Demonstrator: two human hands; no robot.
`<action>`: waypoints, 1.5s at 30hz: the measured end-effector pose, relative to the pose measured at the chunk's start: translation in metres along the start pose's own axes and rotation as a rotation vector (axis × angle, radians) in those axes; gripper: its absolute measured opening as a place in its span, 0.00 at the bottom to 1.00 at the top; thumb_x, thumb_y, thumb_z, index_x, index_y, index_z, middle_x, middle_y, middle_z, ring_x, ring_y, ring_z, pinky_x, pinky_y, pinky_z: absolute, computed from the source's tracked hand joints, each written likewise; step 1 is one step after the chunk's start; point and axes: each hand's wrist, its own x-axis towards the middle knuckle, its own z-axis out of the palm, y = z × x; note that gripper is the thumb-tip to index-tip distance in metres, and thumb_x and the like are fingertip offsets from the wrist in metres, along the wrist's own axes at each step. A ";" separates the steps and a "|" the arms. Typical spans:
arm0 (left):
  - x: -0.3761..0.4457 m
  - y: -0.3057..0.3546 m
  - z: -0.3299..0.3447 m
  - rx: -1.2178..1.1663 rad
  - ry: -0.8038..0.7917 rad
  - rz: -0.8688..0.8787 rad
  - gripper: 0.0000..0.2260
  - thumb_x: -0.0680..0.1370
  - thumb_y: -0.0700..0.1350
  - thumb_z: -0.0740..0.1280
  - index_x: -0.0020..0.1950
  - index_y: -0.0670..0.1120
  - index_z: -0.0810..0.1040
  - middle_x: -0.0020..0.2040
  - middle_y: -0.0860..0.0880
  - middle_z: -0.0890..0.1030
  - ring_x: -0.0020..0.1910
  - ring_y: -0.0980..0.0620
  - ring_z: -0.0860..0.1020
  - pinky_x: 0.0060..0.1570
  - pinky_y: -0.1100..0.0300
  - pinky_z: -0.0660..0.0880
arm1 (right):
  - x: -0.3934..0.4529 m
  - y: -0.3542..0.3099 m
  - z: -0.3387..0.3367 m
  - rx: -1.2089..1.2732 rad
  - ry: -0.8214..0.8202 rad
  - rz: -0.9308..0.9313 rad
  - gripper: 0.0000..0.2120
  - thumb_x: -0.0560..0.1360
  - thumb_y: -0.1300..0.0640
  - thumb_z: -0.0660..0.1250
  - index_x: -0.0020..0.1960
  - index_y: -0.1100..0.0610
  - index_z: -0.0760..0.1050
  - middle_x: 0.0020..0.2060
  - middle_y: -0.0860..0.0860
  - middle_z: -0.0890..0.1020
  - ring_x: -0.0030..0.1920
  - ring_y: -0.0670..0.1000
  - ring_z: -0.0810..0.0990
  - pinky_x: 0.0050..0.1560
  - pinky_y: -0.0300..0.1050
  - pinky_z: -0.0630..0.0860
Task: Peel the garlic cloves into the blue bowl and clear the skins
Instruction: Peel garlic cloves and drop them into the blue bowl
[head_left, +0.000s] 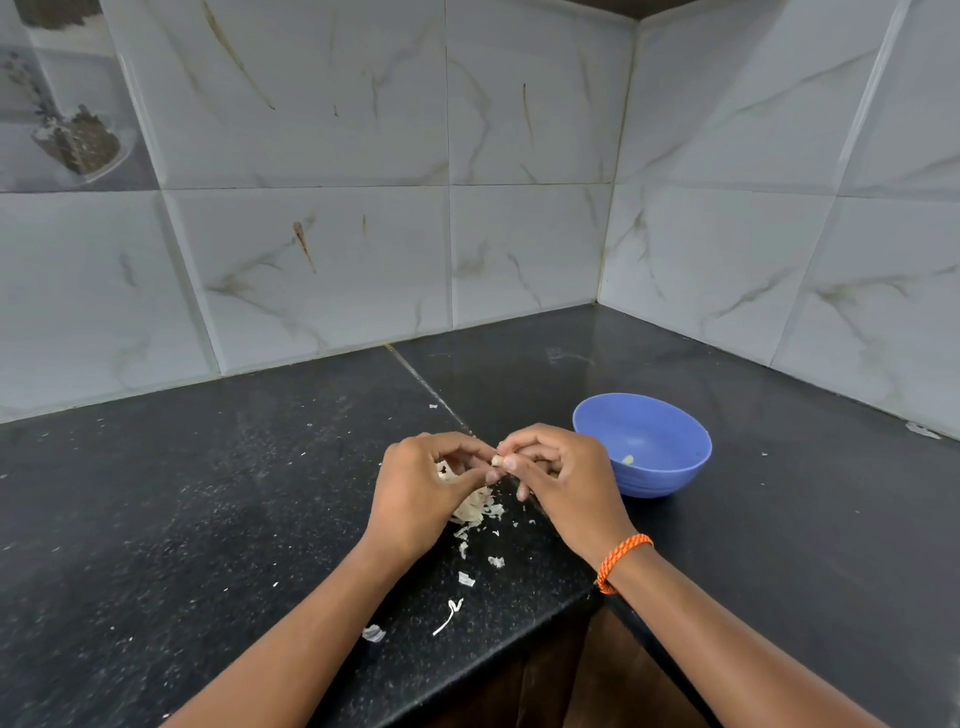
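Pale garlic clove (497, 460) is sitting pinched between both hands' fingertips above the black counter (208, 493). Left hand (423, 493) and right hand (558, 475) are meeting together, fingers curling round it, forearms angling in from six o'clock. Skins (475, 506) are lying beneath; the blue bowl (644, 441) is resting at three o'clock.

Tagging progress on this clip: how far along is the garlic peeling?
Early. Done: one pale clove sits in the blue bowl. In hand: the left hand and right hand pinch another clove between the fingertips, over the skins. Left: finish this clove, drop it in, then clear the scraps scattered on the counter.
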 end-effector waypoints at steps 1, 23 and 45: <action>0.000 0.000 0.000 -0.010 0.019 -0.010 0.05 0.75 0.48 0.82 0.47 0.57 0.90 0.41 0.60 0.88 0.44 0.55 0.84 0.50 0.61 0.77 | 0.000 0.001 0.001 -0.003 0.001 -0.001 0.04 0.80 0.62 0.74 0.51 0.54 0.85 0.39 0.47 0.89 0.31 0.50 0.84 0.41 0.45 0.83; -0.003 0.005 -0.003 -0.068 0.087 -0.017 0.04 0.78 0.44 0.80 0.46 0.53 0.91 0.41 0.58 0.89 0.41 0.55 0.87 0.45 0.52 0.84 | -0.006 0.009 0.012 -0.025 0.064 -0.085 0.11 0.77 0.56 0.79 0.60 0.50 0.88 0.48 0.41 0.89 0.49 0.43 0.86 0.43 0.31 0.77; -0.002 -0.003 0.001 -0.127 0.018 -0.016 0.05 0.82 0.44 0.75 0.46 0.51 0.85 0.42 0.49 0.84 0.29 0.39 0.78 0.30 0.43 0.80 | -0.007 0.012 0.014 0.026 0.001 -0.068 0.09 0.83 0.59 0.71 0.60 0.51 0.86 0.51 0.40 0.88 0.54 0.46 0.87 0.45 0.36 0.81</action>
